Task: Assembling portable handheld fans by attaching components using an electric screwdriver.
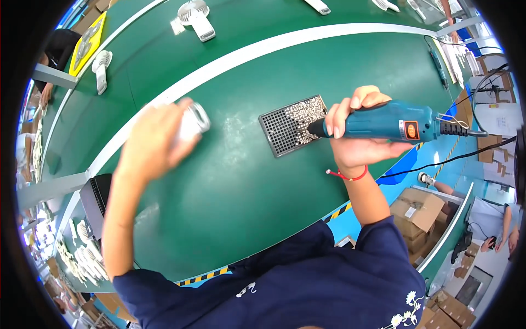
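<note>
My right hand (356,126) is wrapped round a teal electric screwdriver (383,122) lying nearly level, its cable running off to the right. The dark nose of the screwdriver points left, over a black screw tray (275,151) with a grid of holes. Small silvery screws (307,116) cover the tray's right part. To the left, my left hand (156,137), blurred by motion, is closed on a white plastic part (193,123) with a rounded, ring-like end. Its lower portion is hidden by the fingers, and I cannot tell its exact kind.
White handheld fans (203,24) lie on the green belt beyond a white rail (263,35). A dark box (97,194) stands at the left, near several white fan parts (87,260). Another screwdriver (438,66) hangs at the far right. Cardboard boxes (417,211) sit below right.
</note>
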Motion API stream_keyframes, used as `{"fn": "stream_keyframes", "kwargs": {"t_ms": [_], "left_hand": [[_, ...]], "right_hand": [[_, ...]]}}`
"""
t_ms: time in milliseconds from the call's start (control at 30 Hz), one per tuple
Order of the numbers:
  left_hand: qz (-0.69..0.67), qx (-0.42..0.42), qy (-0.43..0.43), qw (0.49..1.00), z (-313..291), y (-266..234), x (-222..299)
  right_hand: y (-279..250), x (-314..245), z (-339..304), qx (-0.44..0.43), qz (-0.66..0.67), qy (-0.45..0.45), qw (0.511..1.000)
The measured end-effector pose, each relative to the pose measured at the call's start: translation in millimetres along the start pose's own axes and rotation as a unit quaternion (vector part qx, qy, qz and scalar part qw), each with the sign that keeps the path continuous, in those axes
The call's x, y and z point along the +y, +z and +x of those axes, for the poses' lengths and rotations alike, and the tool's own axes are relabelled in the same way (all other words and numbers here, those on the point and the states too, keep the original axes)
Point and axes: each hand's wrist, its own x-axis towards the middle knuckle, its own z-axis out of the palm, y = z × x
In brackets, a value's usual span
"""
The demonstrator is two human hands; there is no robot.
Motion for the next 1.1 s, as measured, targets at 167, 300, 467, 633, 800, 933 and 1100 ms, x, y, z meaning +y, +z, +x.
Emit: {"fn": "stream_keyframes", "kwargs": {"t_ms": [167,300,467,633,800,933,1100], "left_hand": [[-0.072,-0.121,-0.050,0.989,-26.5,32.3,88.0],[-0.094,-0.080,-0.077,0.989,-28.3,49.0,105.6],[-0.154,0.027,-0.076,0.985,-26.0,57.9,113.8],[-0.316,0.146,-0.065,0.935,-19.7,48.9,120.5],[-0.380,0.155,-0.057,0.910,-24.8,61.4,117.2],[-0.396,0.144,-0.056,0.905,-29.1,62.5,117.2],[-0.405,0.110,-0.053,0.906,-32.3,55.8,115.8]], "right_hand": [[-2.4,3.6,-1.0,-0.017,-0.028,0.002,0.999],[3.8,7.4,0.0,-0.010,-0.022,0.036,0.999],[26.1,-15.5,3.8,-0.024,0.079,0.025,0.996],[59.9,-24.2,3.1,-0.084,0.112,0.061,0.988],[70.5,-11.9,-10.1,-0.077,0.156,0.117,0.978],[77.3,-9.7,-17.8,-0.074,0.157,0.144,0.974],[78.4,-8.6,-16.2,-0.132,0.179,0.164,0.961]]}}
